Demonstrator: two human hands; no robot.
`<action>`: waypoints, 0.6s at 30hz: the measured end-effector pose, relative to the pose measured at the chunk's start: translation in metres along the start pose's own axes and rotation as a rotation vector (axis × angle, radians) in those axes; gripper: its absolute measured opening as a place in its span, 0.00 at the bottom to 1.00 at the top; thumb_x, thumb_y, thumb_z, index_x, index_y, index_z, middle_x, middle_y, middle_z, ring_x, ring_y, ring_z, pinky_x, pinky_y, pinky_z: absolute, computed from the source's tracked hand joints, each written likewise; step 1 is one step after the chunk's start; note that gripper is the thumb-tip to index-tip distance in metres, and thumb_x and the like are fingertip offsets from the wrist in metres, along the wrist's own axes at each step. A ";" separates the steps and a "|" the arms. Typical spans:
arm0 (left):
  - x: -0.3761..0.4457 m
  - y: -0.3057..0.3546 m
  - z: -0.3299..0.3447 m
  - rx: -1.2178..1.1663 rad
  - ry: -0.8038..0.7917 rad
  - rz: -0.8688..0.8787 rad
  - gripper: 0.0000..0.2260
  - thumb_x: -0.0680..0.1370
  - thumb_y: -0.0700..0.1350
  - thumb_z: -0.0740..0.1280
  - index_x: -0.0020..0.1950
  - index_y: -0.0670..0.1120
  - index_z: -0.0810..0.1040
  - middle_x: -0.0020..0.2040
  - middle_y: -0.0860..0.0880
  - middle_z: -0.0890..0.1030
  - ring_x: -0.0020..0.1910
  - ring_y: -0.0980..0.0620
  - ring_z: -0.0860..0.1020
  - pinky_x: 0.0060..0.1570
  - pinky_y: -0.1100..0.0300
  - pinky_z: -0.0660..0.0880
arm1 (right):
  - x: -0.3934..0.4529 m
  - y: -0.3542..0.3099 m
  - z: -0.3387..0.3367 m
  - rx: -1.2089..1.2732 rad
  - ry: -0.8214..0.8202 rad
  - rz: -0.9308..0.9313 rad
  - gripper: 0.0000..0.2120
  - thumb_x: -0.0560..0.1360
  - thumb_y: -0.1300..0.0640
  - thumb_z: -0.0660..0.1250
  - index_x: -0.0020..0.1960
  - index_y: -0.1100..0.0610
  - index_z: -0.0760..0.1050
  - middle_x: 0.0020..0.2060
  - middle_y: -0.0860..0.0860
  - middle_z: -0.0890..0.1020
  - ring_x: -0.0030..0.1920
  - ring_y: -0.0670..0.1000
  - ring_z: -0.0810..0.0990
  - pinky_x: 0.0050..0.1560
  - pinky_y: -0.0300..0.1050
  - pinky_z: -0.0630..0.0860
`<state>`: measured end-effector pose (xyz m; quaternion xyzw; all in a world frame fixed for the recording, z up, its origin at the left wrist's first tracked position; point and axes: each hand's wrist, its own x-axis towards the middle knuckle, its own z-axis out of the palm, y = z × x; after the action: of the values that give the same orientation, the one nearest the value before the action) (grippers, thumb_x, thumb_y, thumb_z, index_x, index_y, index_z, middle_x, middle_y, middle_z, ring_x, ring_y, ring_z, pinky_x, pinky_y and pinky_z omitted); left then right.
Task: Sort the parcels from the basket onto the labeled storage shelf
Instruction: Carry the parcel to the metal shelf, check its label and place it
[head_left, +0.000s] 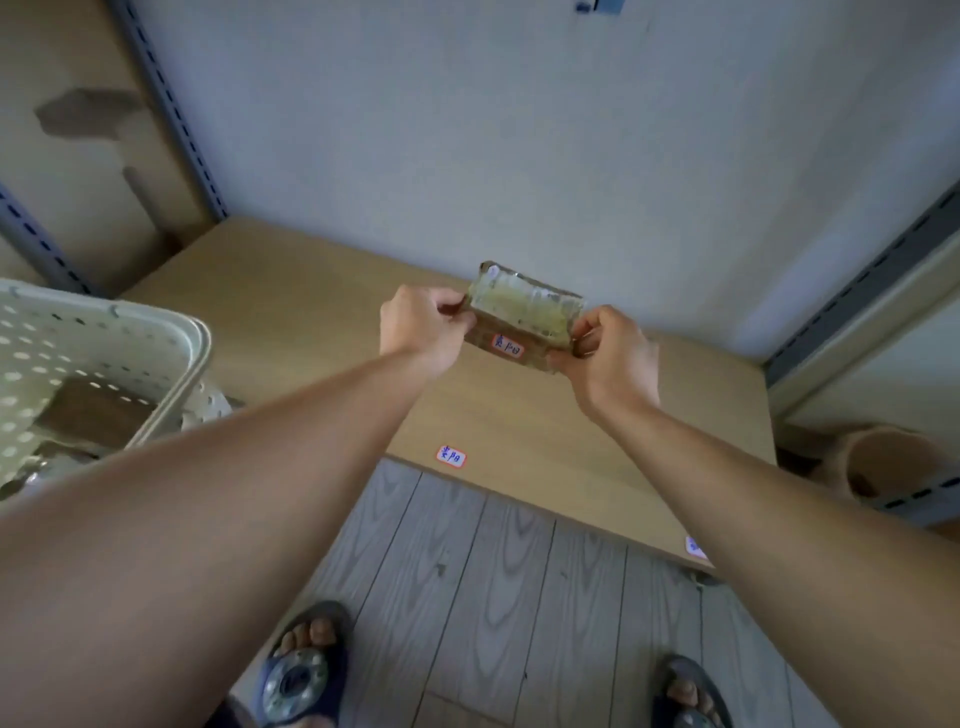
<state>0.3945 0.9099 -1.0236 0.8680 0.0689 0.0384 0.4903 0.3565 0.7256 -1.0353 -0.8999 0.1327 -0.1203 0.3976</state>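
Observation:
A small brown parcel (522, 318) wrapped in shiny clear tape hangs above the wooden shelf board (311, 312), with a white, red-edged label on its near face. My left hand (420, 328) grips its left end and my right hand (608, 358) grips its right end. On the shelf's front edge sits a matching handwritten label (451, 457), below and left of the parcel. A second label (695, 547) shows partly behind my right forearm. The pale perforated basket (171, 358) stands on the shelf at the left, with brown parcels (93, 410) inside.
Grey slotted shelf posts (171, 109) rise at the left and the right (857, 291). A white wall backs the shelf. A cardboard roll (888, 462) lies at the right. Grey plank floor and my sandalled feet (306, 670) are below.

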 end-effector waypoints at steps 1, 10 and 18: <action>0.006 -0.006 0.006 0.003 0.003 -0.023 0.13 0.78 0.46 0.72 0.61 0.48 0.85 0.59 0.47 0.86 0.61 0.48 0.81 0.56 0.66 0.72 | 0.006 0.004 0.007 -0.011 0.000 0.005 0.14 0.68 0.59 0.79 0.44 0.51 0.75 0.36 0.47 0.81 0.43 0.53 0.82 0.45 0.43 0.74; 0.067 -0.054 0.063 0.020 0.014 -0.160 0.11 0.78 0.49 0.71 0.60 0.51 0.85 0.55 0.48 0.86 0.57 0.48 0.82 0.49 0.63 0.74 | 0.053 0.046 0.072 -0.066 0.022 0.020 0.14 0.67 0.65 0.75 0.42 0.49 0.73 0.38 0.50 0.84 0.45 0.56 0.84 0.50 0.49 0.79; 0.109 -0.058 0.104 0.013 -0.003 -0.100 0.11 0.79 0.47 0.70 0.61 0.49 0.85 0.57 0.50 0.87 0.56 0.50 0.83 0.58 0.60 0.78 | 0.087 0.073 0.096 -0.065 0.121 0.060 0.11 0.69 0.65 0.70 0.43 0.50 0.75 0.40 0.50 0.84 0.46 0.58 0.83 0.50 0.52 0.79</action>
<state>0.5113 0.8690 -1.1272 0.8667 0.1118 0.0118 0.4860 0.4586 0.7146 -1.1428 -0.8991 0.1871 -0.1579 0.3628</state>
